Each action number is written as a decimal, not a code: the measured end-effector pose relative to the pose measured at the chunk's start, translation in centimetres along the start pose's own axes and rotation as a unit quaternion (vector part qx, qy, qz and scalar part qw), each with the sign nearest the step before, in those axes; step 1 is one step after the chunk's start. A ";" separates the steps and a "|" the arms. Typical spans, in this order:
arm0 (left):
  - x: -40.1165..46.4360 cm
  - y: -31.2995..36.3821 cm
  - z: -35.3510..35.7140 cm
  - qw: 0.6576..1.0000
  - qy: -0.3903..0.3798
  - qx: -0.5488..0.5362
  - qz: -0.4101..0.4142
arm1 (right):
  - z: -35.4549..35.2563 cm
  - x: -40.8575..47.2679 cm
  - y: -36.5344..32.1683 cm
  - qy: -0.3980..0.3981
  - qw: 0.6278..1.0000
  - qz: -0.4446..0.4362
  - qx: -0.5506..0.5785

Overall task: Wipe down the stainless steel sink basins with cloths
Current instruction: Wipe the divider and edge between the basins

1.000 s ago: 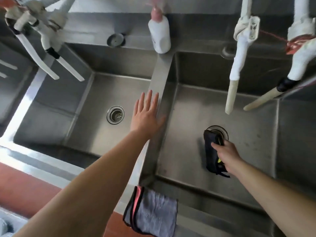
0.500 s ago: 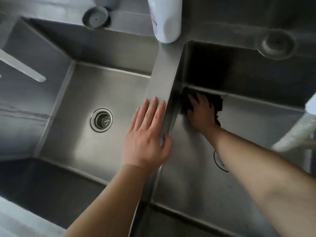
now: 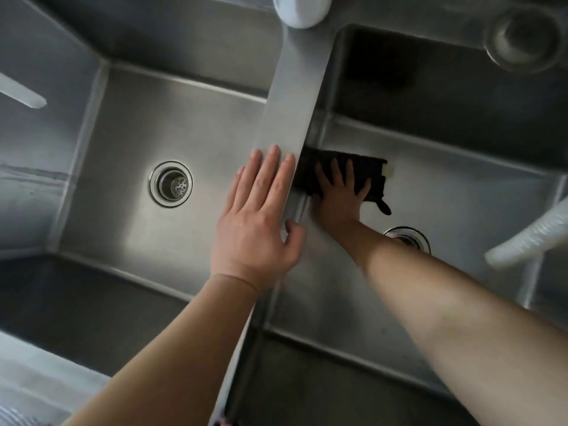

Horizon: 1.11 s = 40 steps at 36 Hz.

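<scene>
Two basins: side by side, steel, split by a flat divider [image 3: 292, 96] running away from the camera.
Left basin [image 3: 129, 118]: bare floor, round drain [image 3: 171, 183] with a perforated strainer near its middle.
Right basin [image 3: 461, 195]: where the wiping is going on; its own drain [image 3: 410, 236] is half hidden behind the right forearm.
Cloth [image 3: 372, 173]: dark, nearly black, spread flat on the right basin floor, tucked right up against the divider wall, a little tail sticking out at its near right corner.
Right hand [image 3: 338, 195]: palm down on the cloth, fingers splayed, pressing it to the floor. Grip is flat and wide, not curled around anything, just pinning the cloth.
Left hand [image 3: 258, 226]: flat on top of the divider, fingers together and pointing away, thumb hooked over the edge on the right basin side. Grip is wide too, holding nothing.
Bottle [image 3: 302, 10]: white, only the bottom shows, sitting at the far end of the divider.
Hose [image 3: 528, 238]: white, ribbed, pokes in from the right edge over the right basin.
Spout [image 3: 21, 93]: white, flat tip, comes in from the left edge above the left basin.
Far right corner: round metal fitting [image 3: 522, 41] on the ledge behind the right basin, kinda blurry.
</scene>
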<state>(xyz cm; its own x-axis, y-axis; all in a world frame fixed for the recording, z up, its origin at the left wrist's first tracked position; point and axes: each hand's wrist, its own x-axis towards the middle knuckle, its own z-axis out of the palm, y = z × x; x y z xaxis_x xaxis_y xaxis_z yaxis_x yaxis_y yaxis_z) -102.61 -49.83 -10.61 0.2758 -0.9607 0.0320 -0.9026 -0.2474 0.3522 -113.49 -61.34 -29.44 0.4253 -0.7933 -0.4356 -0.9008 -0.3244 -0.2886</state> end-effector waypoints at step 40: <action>-18.7 2.8 -1.4 0.963 0.038 -0.038 -0.265 | 7.3 -22.6 1.3 -0.318 0.914 -0.250 -0.037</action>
<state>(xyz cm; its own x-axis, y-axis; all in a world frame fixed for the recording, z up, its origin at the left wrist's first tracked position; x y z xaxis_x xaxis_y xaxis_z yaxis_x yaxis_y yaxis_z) -109.86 -32.36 -8.87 0.7168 -0.6895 -0.1043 -0.6022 -0.6874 0.4059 -123.61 -40.05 -26.21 0.7289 -0.0853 -0.6793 -0.5744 -0.6162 -0.5389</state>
